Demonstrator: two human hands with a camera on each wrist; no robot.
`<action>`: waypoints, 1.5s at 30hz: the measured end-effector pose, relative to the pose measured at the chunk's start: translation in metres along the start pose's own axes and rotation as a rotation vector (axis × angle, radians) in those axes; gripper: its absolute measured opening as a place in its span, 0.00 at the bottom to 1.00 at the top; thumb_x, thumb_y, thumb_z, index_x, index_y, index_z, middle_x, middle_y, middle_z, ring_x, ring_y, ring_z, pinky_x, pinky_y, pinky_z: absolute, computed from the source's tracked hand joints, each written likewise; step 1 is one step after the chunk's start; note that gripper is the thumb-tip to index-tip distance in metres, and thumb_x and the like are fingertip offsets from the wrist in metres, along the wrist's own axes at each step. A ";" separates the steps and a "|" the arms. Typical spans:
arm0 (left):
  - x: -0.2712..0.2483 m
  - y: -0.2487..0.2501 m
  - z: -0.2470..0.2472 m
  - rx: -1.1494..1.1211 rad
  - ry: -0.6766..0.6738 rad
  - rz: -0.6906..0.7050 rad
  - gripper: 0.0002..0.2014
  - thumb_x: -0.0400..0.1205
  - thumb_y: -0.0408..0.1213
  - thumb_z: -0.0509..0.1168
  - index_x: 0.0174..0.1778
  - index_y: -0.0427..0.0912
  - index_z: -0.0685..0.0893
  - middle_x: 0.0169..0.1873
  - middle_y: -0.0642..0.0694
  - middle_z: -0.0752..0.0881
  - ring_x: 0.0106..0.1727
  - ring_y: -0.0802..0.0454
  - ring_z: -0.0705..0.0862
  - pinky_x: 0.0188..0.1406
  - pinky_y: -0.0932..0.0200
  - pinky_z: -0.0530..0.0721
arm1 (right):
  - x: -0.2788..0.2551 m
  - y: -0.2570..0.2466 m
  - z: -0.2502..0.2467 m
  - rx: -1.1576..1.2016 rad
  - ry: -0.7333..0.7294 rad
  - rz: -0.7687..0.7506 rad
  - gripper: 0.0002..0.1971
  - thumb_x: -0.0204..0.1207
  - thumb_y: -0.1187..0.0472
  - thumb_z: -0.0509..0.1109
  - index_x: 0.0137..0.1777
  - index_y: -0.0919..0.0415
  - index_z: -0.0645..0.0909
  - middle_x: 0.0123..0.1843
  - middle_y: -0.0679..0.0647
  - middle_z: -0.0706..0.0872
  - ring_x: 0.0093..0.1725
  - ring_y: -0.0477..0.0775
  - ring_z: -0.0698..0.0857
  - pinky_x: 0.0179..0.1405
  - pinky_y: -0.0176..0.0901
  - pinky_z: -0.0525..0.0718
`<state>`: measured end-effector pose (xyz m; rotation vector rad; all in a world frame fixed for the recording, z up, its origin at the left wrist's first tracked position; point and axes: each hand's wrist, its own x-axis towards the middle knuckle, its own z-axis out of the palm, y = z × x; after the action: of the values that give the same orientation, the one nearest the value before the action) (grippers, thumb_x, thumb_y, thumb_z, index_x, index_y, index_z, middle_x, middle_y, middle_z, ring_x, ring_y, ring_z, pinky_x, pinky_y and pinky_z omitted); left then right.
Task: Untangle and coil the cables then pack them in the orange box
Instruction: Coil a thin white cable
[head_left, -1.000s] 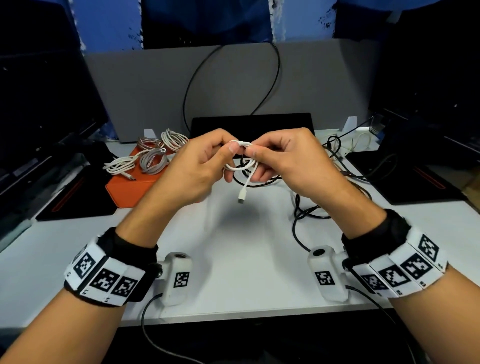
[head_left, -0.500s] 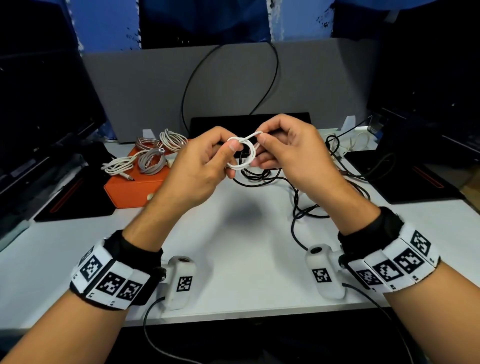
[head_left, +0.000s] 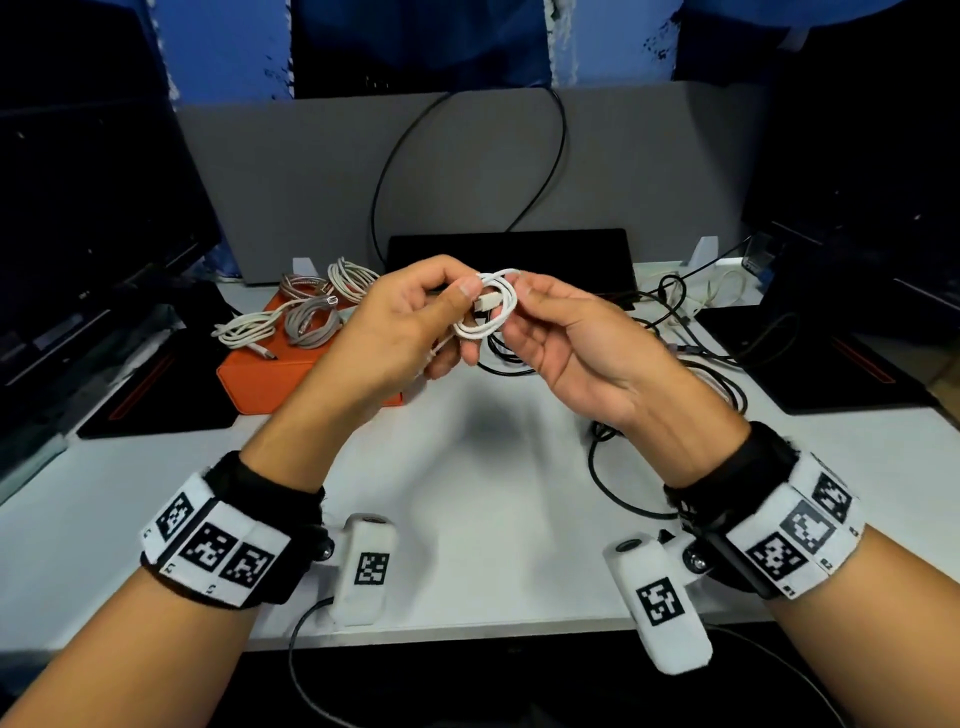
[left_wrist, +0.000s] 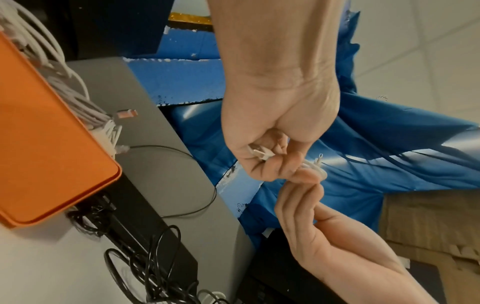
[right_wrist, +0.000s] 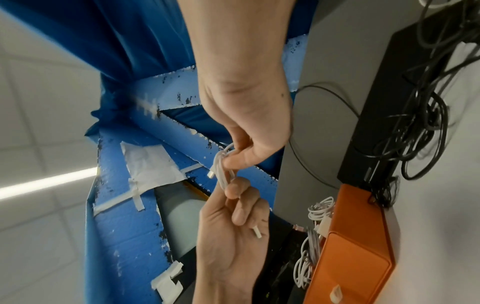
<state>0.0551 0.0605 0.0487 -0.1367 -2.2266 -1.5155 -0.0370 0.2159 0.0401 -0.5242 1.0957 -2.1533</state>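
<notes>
Between both hands (head_left: 395, 332) (head_left: 566, 338), white cable (head_left: 491, 312) now coiled tighter, plug tucked.

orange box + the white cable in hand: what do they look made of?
Orange box: looks like smooth matte plastic, possibly leatherette; even colour, rounded corners, soft sheen in the wrist views. Cannot tell for sure.

Thin white cable, pinched as a small coil by the left hand and right hand: smooth rubbery plastic jacket, slightly glossy, bends tightly without kinking. Its plug end looks like white hard plastic.
</notes>
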 end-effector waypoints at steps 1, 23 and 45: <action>0.000 -0.001 0.001 0.007 0.009 0.007 0.11 0.92 0.36 0.59 0.52 0.33 0.82 0.27 0.38 0.84 0.22 0.42 0.73 0.20 0.60 0.70 | 0.000 0.000 0.000 0.016 -0.012 0.031 0.08 0.89 0.69 0.62 0.58 0.65 0.84 0.46 0.57 0.91 0.38 0.46 0.91 0.37 0.33 0.90; -0.002 0.012 -0.015 0.280 0.242 0.063 0.09 0.91 0.40 0.62 0.50 0.41 0.84 0.28 0.46 0.89 0.24 0.51 0.87 0.26 0.58 0.84 | -0.013 -0.017 -0.005 -0.806 -0.232 -0.123 0.13 0.85 0.75 0.67 0.65 0.62 0.85 0.47 0.57 0.94 0.46 0.52 0.92 0.57 0.51 0.89; 0.003 0.010 -0.018 -0.180 0.217 -0.132 0.04 0.85 0.36 0.71 0.53 0.42 0.90 0.44 0.46 0.93 0.45 0.56 0.90 0.47 0.60 0.86 | -0.005 -0.001 -0.006 -0.364 -0.177 -0.049 0.11 0.89 0.63 0.65 0.65 0.61 0.87 0.50 0.59 0.93 0.38 0.49 0.90 0.41 0.38 0.90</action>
<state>0.0607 0.0475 0.0639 0.1173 -1.9614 -1.7126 -0.0376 0.2233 0.0377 -0.8958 1.3922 -1.9097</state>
